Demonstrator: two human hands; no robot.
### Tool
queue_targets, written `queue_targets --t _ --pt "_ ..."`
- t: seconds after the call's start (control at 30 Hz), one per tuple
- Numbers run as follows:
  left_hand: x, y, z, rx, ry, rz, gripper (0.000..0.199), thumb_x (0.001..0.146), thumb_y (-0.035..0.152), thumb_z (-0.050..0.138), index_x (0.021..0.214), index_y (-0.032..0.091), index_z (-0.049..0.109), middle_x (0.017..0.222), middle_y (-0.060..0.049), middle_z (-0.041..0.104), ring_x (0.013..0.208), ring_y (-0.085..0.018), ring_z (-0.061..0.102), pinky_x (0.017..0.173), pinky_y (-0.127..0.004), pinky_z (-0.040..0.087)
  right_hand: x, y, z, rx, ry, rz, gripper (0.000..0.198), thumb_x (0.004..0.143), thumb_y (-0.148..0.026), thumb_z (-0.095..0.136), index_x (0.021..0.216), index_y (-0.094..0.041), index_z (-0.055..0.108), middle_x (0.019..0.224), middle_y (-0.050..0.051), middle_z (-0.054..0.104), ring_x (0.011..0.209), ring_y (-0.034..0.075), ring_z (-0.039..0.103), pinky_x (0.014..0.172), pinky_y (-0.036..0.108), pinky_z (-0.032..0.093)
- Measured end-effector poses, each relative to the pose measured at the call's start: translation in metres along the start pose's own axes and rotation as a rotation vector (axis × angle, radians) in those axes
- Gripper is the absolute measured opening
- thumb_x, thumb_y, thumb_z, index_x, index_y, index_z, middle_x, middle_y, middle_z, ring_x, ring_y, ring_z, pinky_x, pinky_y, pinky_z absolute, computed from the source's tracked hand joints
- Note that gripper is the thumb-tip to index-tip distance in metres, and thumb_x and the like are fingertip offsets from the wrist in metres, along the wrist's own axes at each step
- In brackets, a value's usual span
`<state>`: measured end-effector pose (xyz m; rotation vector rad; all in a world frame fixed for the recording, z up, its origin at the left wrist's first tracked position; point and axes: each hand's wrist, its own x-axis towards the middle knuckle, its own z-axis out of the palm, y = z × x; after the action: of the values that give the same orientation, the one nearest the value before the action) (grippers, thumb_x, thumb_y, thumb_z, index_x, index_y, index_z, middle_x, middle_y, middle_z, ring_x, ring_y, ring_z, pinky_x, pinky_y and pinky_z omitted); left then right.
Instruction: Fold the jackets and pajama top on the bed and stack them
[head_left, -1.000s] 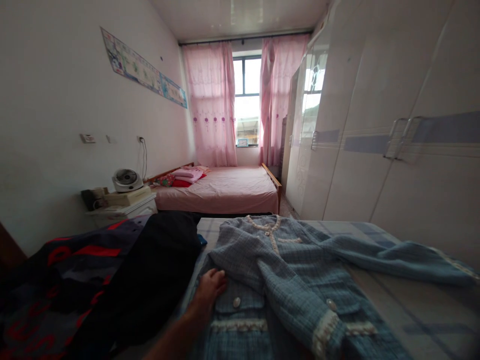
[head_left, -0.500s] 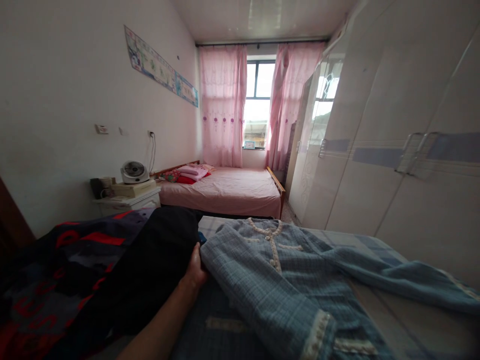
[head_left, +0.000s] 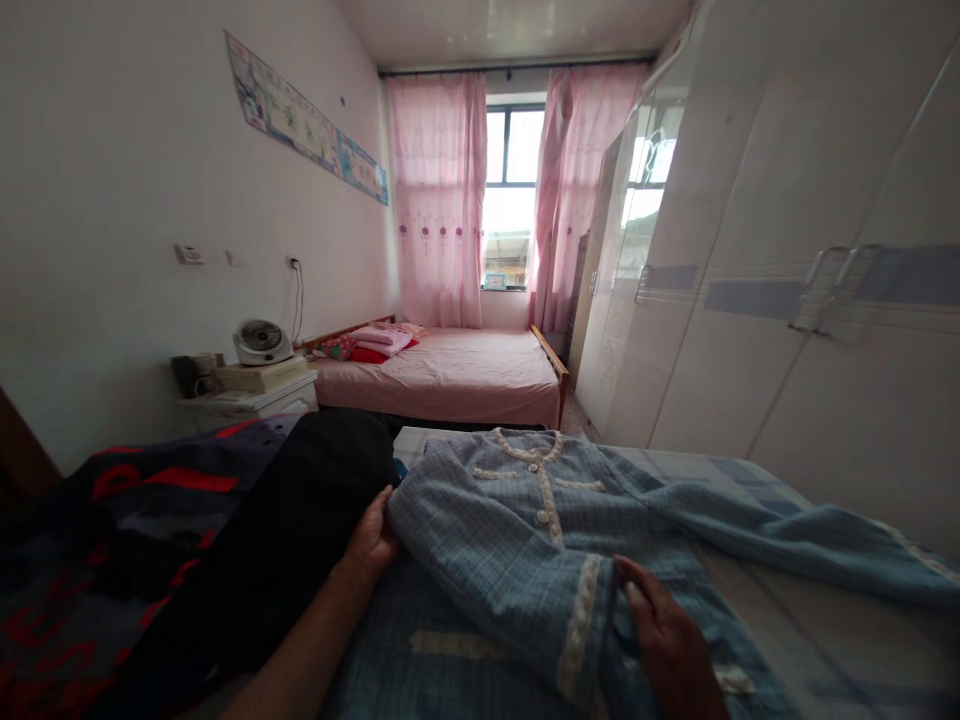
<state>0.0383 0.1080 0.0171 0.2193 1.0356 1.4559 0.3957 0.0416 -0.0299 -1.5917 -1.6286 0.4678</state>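
A blue woven jacket (head_left: 495, 540) with cream braided trim and light buttons lies front up on the bed in front of me. Its near sleeve is folded across the body, while the other stretches out to the right. My left hand (head_left: 375, 535) grips that folded sleeve near the elbow, fingers partly hidden by the cloth. At the trimmed cuff (head_left: 581, 625), my right hand (head_left: 664, 630) pinches the edge of the sleeve opening. Black cloth (head_left: 300, 520) lies just left of my left hand.
A dark bedcover with red lettering (head_left: 172, 480) is bunched at the left. Beyond stands a pink-covered bed (head_left: 450, 375). A small fan (head_left: 262, 342) sits on a white bedside cabinet (head_left: 277, 395). Along the right runs a white wardrobe (head_left: 750, 380).
My right hand has come into view and taken hold of the cuff. The cuff has shifted left and up. My left hand stays on the sleeve; the view has tilted slightly.
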Motion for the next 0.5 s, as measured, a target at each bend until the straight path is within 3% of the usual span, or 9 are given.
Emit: queue_targets --t 0.07,0.2,0.33,0.4,0.5 --pt "-0.007 -0.004 0.003 0.075 -0.032 0.006 0.019 0.086 0.02 0.05 0.099 0.012 0.061 0.075 -0.005 0.069 0.068 -0.018 0.068 0.069 -0.03 0.056 0.002 0.0 0.0 0.105 -0.032 0.063 0.047 0.089 -0.045 0.026 0.118 -0.022 0.055 0.114 0.009 0.064 0.105 0.023 0.059 0.088 0.035 0.047" --pt "-0.012 -0.01 0.01 0.315 -0.013 0.049 0.015 0.08 0.01 0.055 0.094 0.008 0.059 0.084 -0.011 0.07 0.077 -0.02 0.068 0.074 -0.032 0.055 -0.003 -0.013 0.003 0.1 -0.108 0.032 0.058 0.073 -0.045 0.054 0.125 -0.019 0.05 0.108 0.009 0.066 0.102 0.026 0.06 0.09 0.038 0.046" --pt "-0.014 0.002 0.008 0.653 0.052 0.21 0.012 0.082 0.017 0.052 0.086 0.01 0.061 0.087 -0.011 0.07 0.085 -0.022 0.067 0.073 -0.031 0.054 -0.011 -0.026 -0.006 0.275 -0.328 -0.053 0.043 0.078 -0.039 0.047 0.114 -0.019 0.057 0.095 0.007 0.068 0.081 0.021 0.065 0.065 0.03 0.053" --pt "-0.021 0.012 0.005 0.878 0.118 0.311 0.014 0.078 0.023 0.059 0.081 0.01 0.062 0.085 -0.014 0.069 0.09 -0.03 0.065 0.073 -0.035 0.053 -0.012 -0.027 -0.012 0.211 -0.281 -0.121 0.038 0.08 -0.038 0.047 0.111 -0.02 0.059 0.096 0.007 0.068 0.08 0.02 0.065 0.065 0.029 0.053" --pt "-0.032 0.029 0.007 1.203 0.249 0.527 0.026 0.077 0.032 0.061 0.09 0.009 0.062 0.095 -0.02 0.065 0.109 -0.041 0.054 0.086 -0.047 0.044 -0.012 -0.026 -0.011 -0.046 -0.075 -0.328 0.03 0.079 -0.034 0.054 0.107 -0.023 0.06 0.102 0.006 0.066 0.093 0.02 0.063 0.079 0.031 0.052"
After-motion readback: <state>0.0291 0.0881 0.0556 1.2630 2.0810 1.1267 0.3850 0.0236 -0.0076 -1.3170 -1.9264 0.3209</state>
